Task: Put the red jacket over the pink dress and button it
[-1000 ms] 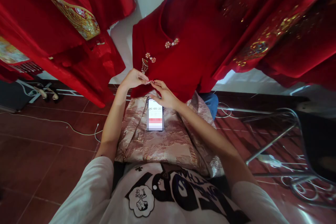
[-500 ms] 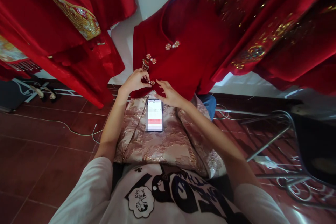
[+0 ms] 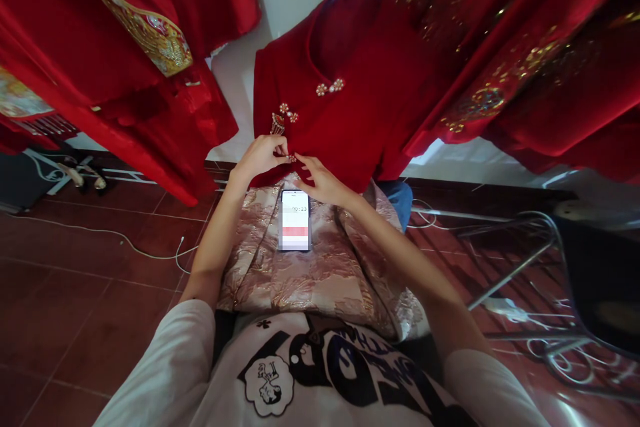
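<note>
Head view: left hand (image 3: 264, 153) grips a beaded clasp (image 3: 293, 159); right hand (image 3: 323, 182), open, beside it.

Phone (image 3: 295, 221) on skirt (image 3: 310, 273), before the hanging top (image 3: 350, 120)

Open from above: front of the red top (image 3: 355, 133), from beyond the right hand (image 3: 323, 181) up to the beaded neck clasp (image 3: 330, 87). Open from the near side: strip between left forearm (image 3: 213, 240) and right forearm (image 3: 400, 247), low over the phone (image 3: 295, 220). Obstructed just beyond the left hand (image 3: 263, 155): beaded tassel (image 3: 278, 123). Narrow at left: gap before the hanging garments (image 3: 165, 120). Crowded at right: sequined garments (image 3: 500, 100) beside the top, chair (image 3: 597, 267) lower down.
</note>
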`<action>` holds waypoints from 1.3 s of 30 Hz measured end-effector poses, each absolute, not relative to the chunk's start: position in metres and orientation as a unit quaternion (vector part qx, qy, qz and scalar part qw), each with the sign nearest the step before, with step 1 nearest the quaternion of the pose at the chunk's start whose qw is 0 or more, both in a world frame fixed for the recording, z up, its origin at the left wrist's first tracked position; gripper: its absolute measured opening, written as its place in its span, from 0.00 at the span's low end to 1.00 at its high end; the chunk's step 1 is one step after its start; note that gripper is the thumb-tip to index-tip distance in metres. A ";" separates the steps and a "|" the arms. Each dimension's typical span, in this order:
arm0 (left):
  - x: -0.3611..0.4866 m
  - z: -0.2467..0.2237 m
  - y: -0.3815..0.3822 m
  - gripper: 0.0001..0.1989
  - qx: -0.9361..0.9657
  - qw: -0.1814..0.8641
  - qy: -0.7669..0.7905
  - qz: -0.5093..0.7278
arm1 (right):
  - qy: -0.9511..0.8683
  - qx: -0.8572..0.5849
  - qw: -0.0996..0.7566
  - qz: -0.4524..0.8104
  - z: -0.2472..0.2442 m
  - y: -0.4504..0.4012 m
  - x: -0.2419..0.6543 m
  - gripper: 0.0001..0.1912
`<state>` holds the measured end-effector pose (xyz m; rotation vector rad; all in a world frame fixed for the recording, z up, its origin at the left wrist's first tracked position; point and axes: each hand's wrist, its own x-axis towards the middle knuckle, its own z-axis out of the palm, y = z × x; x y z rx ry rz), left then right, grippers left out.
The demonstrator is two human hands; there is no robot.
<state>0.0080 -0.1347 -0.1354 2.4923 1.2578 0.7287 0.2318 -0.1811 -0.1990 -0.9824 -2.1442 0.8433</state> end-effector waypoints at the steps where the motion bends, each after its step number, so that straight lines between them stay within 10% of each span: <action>1: 0.008 -0.135 -0.136 0.09 0.856 0.132 0.430 0.256 | -0.814 -0.372 0.314 0.317 -0.199 -0.182 0.231 0.44; 13: 0.013 -0.144 -0.128 0.07 0.790 0.327 0.434 0.284 | -0.760 -0.404 0.378 0.340 -0.206 -0.172 0.220 0.40; 21: 0.042 -0.142 -0.141 0.22 0.634 0.555 0.392 0.369 | -0.673 -0.442 0.501 0.316 -0.199 -0.169 0.220 0.14; 39: 0.069 -0.131 -0.107 0.11 0.354 0.564 0.428 0.611 | -0.663 -0.404 0.511 0.369 -0.179 -0.186 0.233 0.13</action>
